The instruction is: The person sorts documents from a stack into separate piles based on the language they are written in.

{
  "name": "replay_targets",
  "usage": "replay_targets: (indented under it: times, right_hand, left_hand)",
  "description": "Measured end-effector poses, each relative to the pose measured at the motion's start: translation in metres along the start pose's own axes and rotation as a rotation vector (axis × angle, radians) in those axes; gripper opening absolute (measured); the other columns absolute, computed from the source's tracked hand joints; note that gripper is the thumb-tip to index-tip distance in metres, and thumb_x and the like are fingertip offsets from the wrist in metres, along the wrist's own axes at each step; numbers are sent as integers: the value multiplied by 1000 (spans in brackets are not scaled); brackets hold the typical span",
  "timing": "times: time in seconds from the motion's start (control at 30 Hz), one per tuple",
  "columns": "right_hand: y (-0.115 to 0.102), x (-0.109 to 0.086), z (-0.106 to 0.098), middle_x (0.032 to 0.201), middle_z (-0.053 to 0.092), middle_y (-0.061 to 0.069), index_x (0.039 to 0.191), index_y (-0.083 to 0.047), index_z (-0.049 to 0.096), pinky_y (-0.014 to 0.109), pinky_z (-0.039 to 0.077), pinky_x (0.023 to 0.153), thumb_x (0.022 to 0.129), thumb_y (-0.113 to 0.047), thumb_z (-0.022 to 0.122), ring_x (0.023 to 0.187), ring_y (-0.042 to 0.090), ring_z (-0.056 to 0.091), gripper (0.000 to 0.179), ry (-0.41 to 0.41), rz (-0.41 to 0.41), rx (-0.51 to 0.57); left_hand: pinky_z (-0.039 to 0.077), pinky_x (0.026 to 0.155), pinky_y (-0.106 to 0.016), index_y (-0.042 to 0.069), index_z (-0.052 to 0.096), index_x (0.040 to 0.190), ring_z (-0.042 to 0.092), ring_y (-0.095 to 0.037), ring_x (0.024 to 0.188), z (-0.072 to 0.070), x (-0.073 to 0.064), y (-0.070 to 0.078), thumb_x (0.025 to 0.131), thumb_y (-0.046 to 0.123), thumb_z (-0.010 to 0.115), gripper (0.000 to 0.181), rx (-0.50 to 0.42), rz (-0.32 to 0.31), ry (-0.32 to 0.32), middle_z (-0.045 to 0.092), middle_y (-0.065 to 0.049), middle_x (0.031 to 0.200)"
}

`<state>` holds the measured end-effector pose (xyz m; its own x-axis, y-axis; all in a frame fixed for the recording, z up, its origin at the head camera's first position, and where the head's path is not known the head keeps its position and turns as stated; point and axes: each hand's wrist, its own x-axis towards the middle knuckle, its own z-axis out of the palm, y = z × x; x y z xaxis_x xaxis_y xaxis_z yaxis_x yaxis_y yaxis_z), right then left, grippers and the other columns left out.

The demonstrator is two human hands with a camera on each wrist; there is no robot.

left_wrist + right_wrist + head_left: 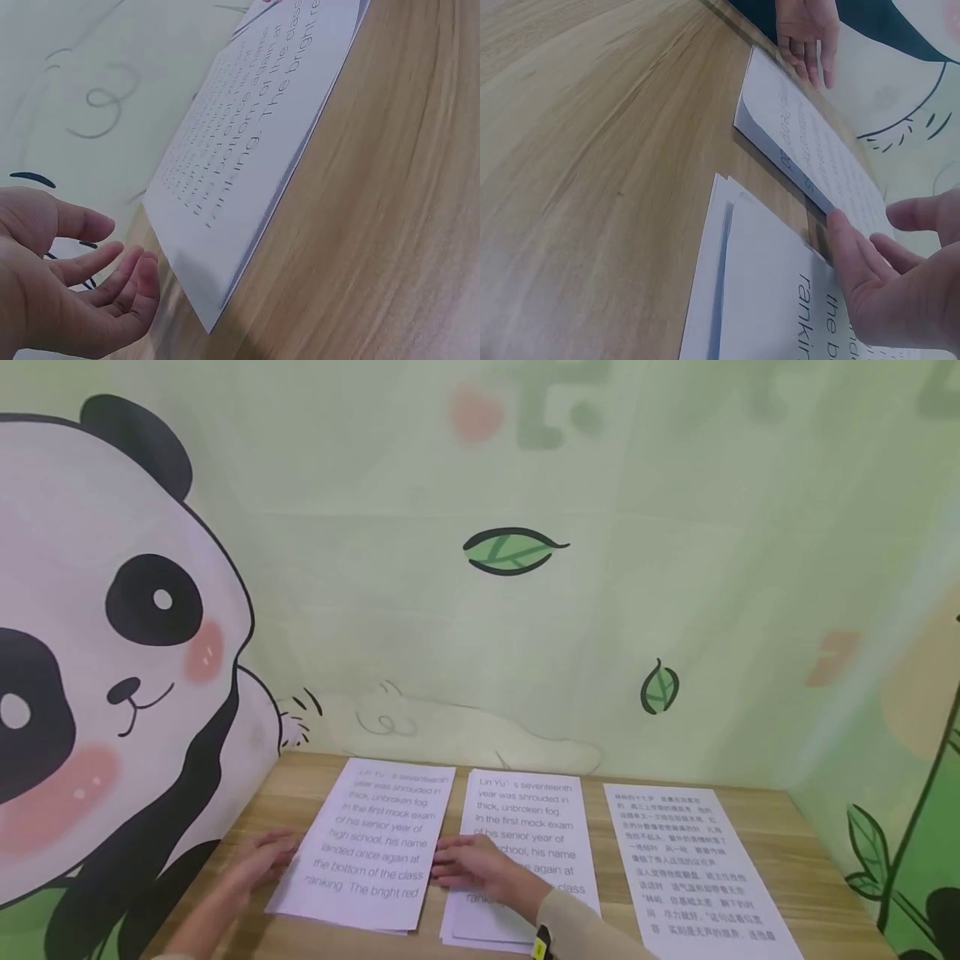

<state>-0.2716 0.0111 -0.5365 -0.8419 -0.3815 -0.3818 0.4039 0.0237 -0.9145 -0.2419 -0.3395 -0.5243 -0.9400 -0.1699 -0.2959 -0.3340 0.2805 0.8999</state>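
A stack of paper sheets with large English print lies at the left of the table. My left hand is by its left edge, fingers loosely bent with nothing held; the left wrist view shows a small gap between the fingers and the paper. Over a middle stack of sheets with the same text, my right hand reaches left, its fingertips at the right edge of the left stack. Whether they touch that edge is hard to tell. The right hand hides part of the middle stack's print.
A sheet with Chinese text lies at the right of the wooden table. Behind stands a pale green wall covering with a painted panda and leaves. Lower sheets stick out slightly under both English stacks.
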Motion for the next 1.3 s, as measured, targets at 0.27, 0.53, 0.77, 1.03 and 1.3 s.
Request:
replay_targets:
  times: [0.27,0.53,0.77,1.03,1.3]
  right_hand:
    - [-8,-12,-14,124,69,26,135,8,58,41,60,93,97,-4,61,111,35,72,40,-58,-18,-40]
    - [-11,-29,-57,121,72,23,137,7,57,38,62,88,98,-9,63,103,28,75,43,12,9,-105]
    - [-12,-53,-106,118,73,20,139,7,55,34,63,85,101,-10,58,95,21,75,42,113,-8,-177]
    - [-5,-75,-150,120,70,22,140,9,53,33,62,85,101,-8,56,95,19,74,42,204,14,-189]
    - [1,-89,-178,109,74,17,141,8,52,33,63,79,98,-7,59,85,16,73,46,355,55,-168]
  left_hand:
    - [57,80,-29,-13,43,145,65,-19,97,22,-2,20,102,15,55,52,40,-1,-34,60,-30,126]
    - [58,78,-32,-9,51,140,69,-18,91,67,-13,43,100,15,58,47,79,76,-137,68,-25,118]
    - [58,78,-34,-6,55,138,68,-19,89,101,-20,53,100,15,57,43,104,94,-226,70,-19,112]
    - [58,80,-35,-6,55,138,69,-18,89,134,-25,55,100,16,57,44,69,115,-361,70,-21,117]
    - [58,76,-32,-6,51,142,69,-20,86,172,-27,52,97,15,60,51,95,109,-401,69,-19,109]
